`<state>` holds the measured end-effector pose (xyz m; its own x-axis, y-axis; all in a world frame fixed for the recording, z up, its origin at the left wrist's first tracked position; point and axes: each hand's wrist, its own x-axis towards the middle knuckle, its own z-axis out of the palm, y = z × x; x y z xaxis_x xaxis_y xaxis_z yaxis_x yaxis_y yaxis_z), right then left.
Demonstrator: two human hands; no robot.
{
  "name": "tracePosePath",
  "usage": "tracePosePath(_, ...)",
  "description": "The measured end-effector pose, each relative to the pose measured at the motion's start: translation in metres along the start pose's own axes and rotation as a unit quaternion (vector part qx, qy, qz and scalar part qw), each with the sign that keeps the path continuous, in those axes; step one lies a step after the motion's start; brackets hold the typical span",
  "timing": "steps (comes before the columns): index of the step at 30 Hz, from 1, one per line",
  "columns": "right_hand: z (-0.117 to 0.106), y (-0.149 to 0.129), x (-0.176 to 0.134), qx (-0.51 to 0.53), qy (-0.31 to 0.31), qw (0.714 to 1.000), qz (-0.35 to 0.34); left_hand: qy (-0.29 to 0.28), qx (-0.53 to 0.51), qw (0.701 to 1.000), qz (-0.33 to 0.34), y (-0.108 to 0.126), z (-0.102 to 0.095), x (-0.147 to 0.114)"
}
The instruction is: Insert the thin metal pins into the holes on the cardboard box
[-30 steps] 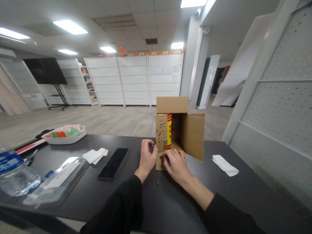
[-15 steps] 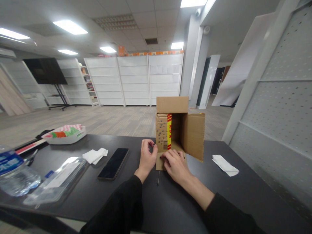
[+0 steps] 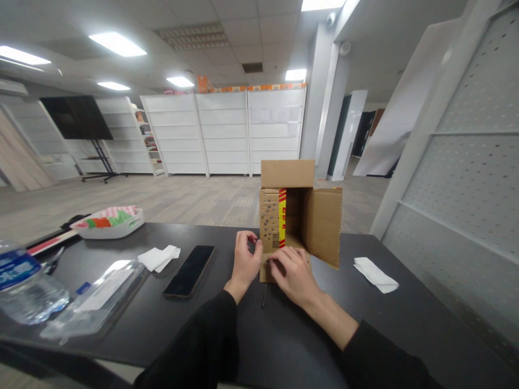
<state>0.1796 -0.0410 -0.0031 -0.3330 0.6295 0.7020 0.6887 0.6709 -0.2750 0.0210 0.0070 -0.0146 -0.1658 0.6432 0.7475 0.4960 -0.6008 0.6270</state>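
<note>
An open cardboard box (image 3: 321,224) stands on the dark table with its opening toward me and its flaps folded out. Dark round spots and a red-yellow tape strip (image 3: 283,216) mark its left flap. My left hand (image 3: 245,260) is beside that flap, fingers curled toward the thumb; a small dark thing shows at the fingertips, too small to name. Over the lower flap (image 3: 265,275) bends my right hand (image 3: 295,274), its fingers closed near a tiny dark piece; what they hold is hidden. From under this flap a thin dark rod (image 3: 264,296) sticks out toward me.
Left of my hands lie a phone (image 3: 190,272), folded white tissues (image 3: 159,259), a clear plastic case (image 3: 99,300) and a water bottle (image 3: 30,286). A white basket (image 3: 109,231) stands farther back. Another tissue (image 3: 376,274) lies to the right, near a perforated panel (image 3: 466,227).
My right hand's fingers have shifted very slightly over the lower flap. My left hand, the box and the rod keep their places; the whole view has moved a touch.
</note>
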Motion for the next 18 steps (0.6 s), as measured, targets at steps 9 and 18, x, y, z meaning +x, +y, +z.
tracePosePath(9,-0.0048,-0.0075,0.0003,0.097,-0.048,0.989,-0.105,0.003,-0.001,1.000,-0.004,-0.0033,0.0018,-0.0011)
tracePosePath(18,-0.0025,-0.0063,-0.0018,0.098,-0.093,0.984,-0.114,0.002,-0.003,1.000,-0.004,-0.0019,0.0017,-0.0005)
